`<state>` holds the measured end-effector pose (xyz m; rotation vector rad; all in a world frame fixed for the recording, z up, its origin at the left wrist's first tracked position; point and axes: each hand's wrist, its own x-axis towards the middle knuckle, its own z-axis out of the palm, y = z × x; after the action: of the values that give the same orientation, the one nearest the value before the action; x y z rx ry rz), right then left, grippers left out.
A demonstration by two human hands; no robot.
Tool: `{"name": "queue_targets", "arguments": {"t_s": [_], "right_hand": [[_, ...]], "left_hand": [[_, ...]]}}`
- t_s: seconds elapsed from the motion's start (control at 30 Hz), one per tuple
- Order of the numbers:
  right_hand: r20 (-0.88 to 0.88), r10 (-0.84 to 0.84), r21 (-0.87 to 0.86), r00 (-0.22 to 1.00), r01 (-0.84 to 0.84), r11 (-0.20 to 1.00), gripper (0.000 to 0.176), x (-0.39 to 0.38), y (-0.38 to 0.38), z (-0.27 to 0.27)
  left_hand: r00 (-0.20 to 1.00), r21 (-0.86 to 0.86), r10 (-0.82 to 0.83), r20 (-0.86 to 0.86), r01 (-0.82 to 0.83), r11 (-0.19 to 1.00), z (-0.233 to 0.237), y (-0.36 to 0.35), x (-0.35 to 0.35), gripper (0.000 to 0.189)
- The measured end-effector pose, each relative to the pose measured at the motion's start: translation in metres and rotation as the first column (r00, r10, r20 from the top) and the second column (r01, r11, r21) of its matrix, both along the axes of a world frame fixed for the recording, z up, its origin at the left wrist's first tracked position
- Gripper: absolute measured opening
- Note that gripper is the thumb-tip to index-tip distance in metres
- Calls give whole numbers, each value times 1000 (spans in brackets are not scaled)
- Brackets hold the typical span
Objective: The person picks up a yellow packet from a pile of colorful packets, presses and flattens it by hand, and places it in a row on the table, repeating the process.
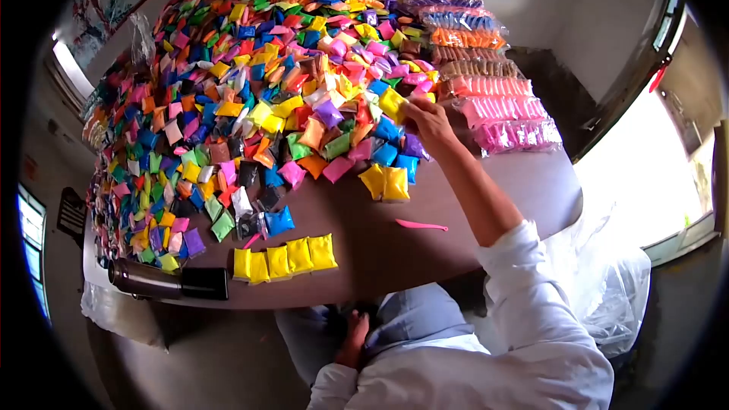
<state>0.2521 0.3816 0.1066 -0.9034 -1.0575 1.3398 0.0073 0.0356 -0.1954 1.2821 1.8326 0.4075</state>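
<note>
My right hand (pixel 427 120) reaches over the table at the near right side of a big pile. Its fingers are closed on a yellow packet (pixel 392 105), a small clear bag with soft-looking yellow stuff inside. Just below lie a pair of yellow packets (pixel 385 182) side by side, with blue packets (pixel 386 154) beside them. Down in my lap, my left hand (pixel 357 328) is curled; whether it holds anything is hidden. Near the table's front edge, several yellow packets (pixel 285 259) form an overlapping row. A pink plastic knife (pixel 421 225) lies to their right.
The heap of multicoloured packets (pixel 250 68) covers most of the table (pixel 486 190). Bundled packets in clear bags (pixel 509 112) line the right back edge. A dark brown cylinder (pixel 144 277) lies at the front left. Clear plastic bags (pixel 607 281) hang at the right.
</note>
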Motion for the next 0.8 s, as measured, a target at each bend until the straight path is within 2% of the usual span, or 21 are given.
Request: {"name": "queue_targets", "arguments": {"t_s": [0.07, 0.1, 0.13, 0.17, 0.23, 0.27, 0.3, 0.33, 0.37, 0.43, 0.47, 0.5, 0.57, 0.6, 0.63, 0.7, 0.73, 0.8], "right_hand": [[-225, 55, -77, 973, -74, 994, 16, 3, -36, -2], [-228, 122, -47, 966, -136, 990, 21, 3, -65, 7], [-243, 152, -46, 958, -168, 985, 24, 1, -92, 12], [-259, 181, -48, 949, -199, 979, 28, 0, -118, 15], [-188, 257, -108, 948, -280, 954, 33, 1, -170, 14], [-142, 290, -115, 946, -307, 945, 35, 1, -190, 6], [-176, 306, -140, 936, -331, 933, 30, -3, -211, 2], [-196, 308, -148, 931, -338, 929, 28, -7, -230, -5], [-215, 311, -153, 926, -347, 925, 26, -12, -246, -10], [-230, 356, -199, 906, -402, 894, 21, -21, -273, -26], [-162, 387, -179, 908, -412, 893, 21, -26, -283, -38], [-94, 414, -159, 905, -424, 892, 20, -33, -293, -47], [-19, 403, -299, 915, -390, 871, 23, -49, -307, -66], [2, 407, -372, 913, -377, 848, 24, -53, -311, -82], [21, 413, -442, 911, -362, 821, 25, -56, -315, -97], [77, 415, -459, 907, -337, 822, 26, -64, -312, -119], [137, 399, -461, 907, -298, 836, 26, -69, -310, -124], [119, 400, -415, 909, -320, 852, 26, -78, -307, -130]], "left_hand": [[974, 149, -169, -153, 191, 970, -19, 3, -9, 23], [973, 142, -180, -144, 200, 969, -19, 3, -10, 23], [912, 170, -276, -302, 336, 926, -17, 6, -8, 21], [819, 174, -353, -452, 470, 865, -17, 2, -8, 20], [515, 289, -254, -819, 752, 593, -59, -6, -15, 19], [768, 425, -251, -589, 559, 713, -41, -8, -10, 21], [937, 479, -183, -298, 313, 821, -4, 4, -1, 24], [991, 410, -89, -103, 124, 904, 23, 10, 7, 27], [996, 302, 38, 81, -60, 951, 43, 15, 13, 30], [912, 158, 162, 378, -235, 959, 68, 15, 16, 32], [889, 199, 75, 452, -182, 963, 82, 13, 14, 32], [885, 185, 96, 455, -200, 962, 83, 10, 12, 32], [876, 300, -32, 481, -130, 945, 91, 7, 12, 35], [766, 68, 134, 629, -225, 972, 102, 2, 13, 37], [764, 57, 154, 627, -242, 969, 103, 1, 11, 37], [749, 41, 109, 654, -179, 983, 104, 0, 6, 38], [723, 38, 160, 672, -249, 968, 122, -1, 10, 40], [714, 32, 161, 682, -248, 968, 110, -4, 10, 41]]}}
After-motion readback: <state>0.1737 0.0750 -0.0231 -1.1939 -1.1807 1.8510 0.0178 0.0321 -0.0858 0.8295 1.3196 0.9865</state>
